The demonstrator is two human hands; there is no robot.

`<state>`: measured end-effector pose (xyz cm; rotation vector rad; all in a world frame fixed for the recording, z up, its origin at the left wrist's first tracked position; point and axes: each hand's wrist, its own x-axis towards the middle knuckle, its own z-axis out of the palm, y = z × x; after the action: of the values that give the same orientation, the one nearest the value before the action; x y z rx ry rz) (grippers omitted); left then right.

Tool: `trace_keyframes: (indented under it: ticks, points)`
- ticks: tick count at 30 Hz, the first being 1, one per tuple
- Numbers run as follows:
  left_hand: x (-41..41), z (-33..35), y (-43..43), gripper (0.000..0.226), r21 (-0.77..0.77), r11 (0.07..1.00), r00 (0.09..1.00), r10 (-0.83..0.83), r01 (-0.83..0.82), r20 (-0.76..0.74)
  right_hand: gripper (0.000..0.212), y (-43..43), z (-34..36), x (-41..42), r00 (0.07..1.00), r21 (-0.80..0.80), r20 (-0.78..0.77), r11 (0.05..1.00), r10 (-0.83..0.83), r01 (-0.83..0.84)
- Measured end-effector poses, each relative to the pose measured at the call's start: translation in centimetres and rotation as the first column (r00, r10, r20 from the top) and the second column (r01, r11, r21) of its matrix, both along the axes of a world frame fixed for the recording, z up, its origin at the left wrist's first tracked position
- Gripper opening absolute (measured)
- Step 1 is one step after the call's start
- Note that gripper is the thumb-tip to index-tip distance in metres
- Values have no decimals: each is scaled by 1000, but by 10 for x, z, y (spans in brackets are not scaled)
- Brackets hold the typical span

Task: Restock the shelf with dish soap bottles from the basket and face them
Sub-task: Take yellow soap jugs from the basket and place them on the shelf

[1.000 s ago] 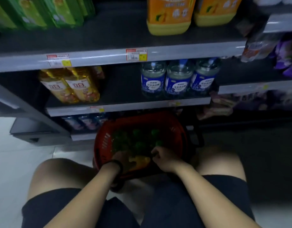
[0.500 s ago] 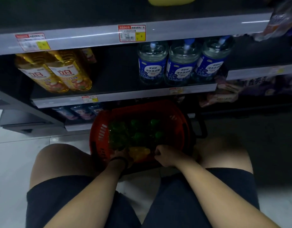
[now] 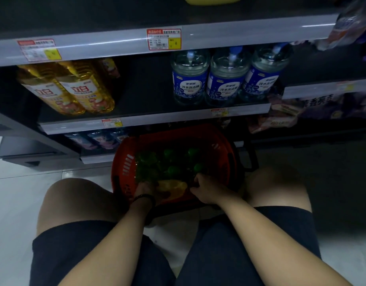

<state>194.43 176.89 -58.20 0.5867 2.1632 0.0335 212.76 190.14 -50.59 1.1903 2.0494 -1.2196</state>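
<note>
At the near edge of the red basket (image 3: 124, 168), both hands are set among green-capped dish soap bottles (image 3: 173, 170). A yellow item (image 3: 173, 187) is flanked by the left hand (image 3: 145, 188) and the right hand (image 3: 206, 190); whether either grips anything cannot be told. On the middle shelf (image 3: 157, 118), 3 blue-labelled bottles (image 3: 227, 79) are lined toward its right edge, 2 golden bottles (image 3: 75, 89) toward its left.

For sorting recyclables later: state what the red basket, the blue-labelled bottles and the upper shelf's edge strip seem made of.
The red basket: moulded plastic by the look, matte, with slotted vents in its wall. The blue-labelled bottles: probably clear glossy plastic; liquid shows through above a printed label. The shelf edge strip: smooth pale grey with a long highlight; painted metal or plastic, undecidable here.
</note>
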Motion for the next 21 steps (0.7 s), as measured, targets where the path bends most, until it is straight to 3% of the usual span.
trace_keyframes:
  ticks: [4, 7, 10, 13, 17, 19, 21]
  points:
    - [-3, 51, -13, 69, 160, 982, 989, -83, 103, -124, 44, -4, 17, 1, 997, 29, -68, 998, -45, 47]
    - [0, 87, -21, 67, 287, 951, 989, -79, 112, -126, 46, -9, 30, 7, 992, 39, -108, 997, -59, 64]
    - [3, 126, -27, 49, 455, 891, 998, 16, 13, -61, 65, -13, 48, 14, 976, 12, -195, 995, -98, 102]
    - [3, 161, -26, 27, 569, 813, 992, 113, -125, 56, 63, -15, 68, 18, 884, -33, -414, 974, -217, 224]
    - [8, 221, -6, 24, 695, 671, 966, 172, -257, 191, 77, -9, 87, 24, 729, -93, -629, 956, -272, 277]
    - [12, 250, 8, 32, 740, 612, 959, 143, -280, 245, 84, 0, 98, 30, 658, -129, -694, 949, -293, 287]
    - [14, 280, 22, 55, 781, 554, 954, 95, -287, 283, 83, 13, 117, 37, 601, -156, -738, 944, -308, 292]
